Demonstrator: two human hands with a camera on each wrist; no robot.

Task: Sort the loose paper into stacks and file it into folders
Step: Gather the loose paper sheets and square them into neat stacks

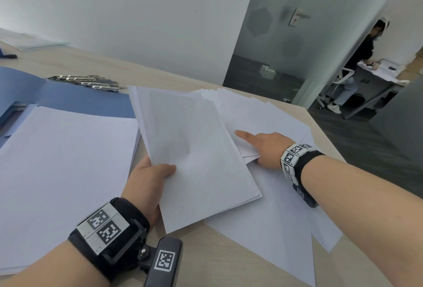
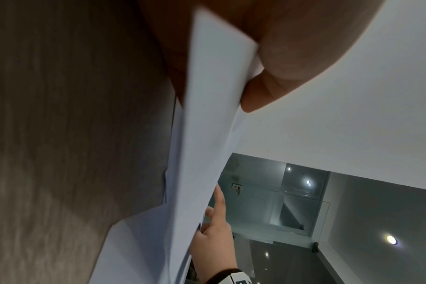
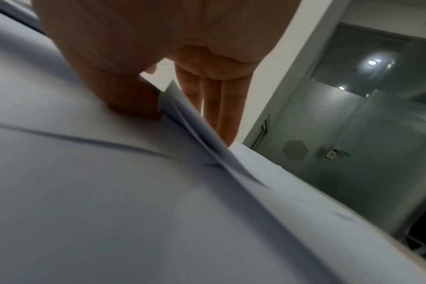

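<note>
My left hand [image 1: 160, 172] grips a bundle of white sheets [image 1: 194, 149] by its near left edge, thumb on top and fingers hidden beneath. The left wrist view shows the thumb [image 2: 280, 76] clamping that bundle [image 2: 214, 96]. To the right, loose sheets [image 1: 263, 113] lie fanned over the table. My right hand [image 1: 258, 147] lies on them with the index finger straight. Its thumb [image 3: 134, 100] is tucked at a lifted corner of a few sheets [image 3: 195, 134], which rise between the thumb and the straight fingers [image 3: 221, 107]. A squared stack of paper [image 1: 68, 161] lies on an open blue folder [image 1: 68, 97].
Metal binder clips [image 1: 87, 82] lie behind the folder. The wooden table [image 1: 217, 264] ends just right of the loose sheets. A white wall stands behind, with a glass door [image 1: 286, 46] beyond it. A person [image 1: 359, 58] sits at a desk in the far room.
</note>
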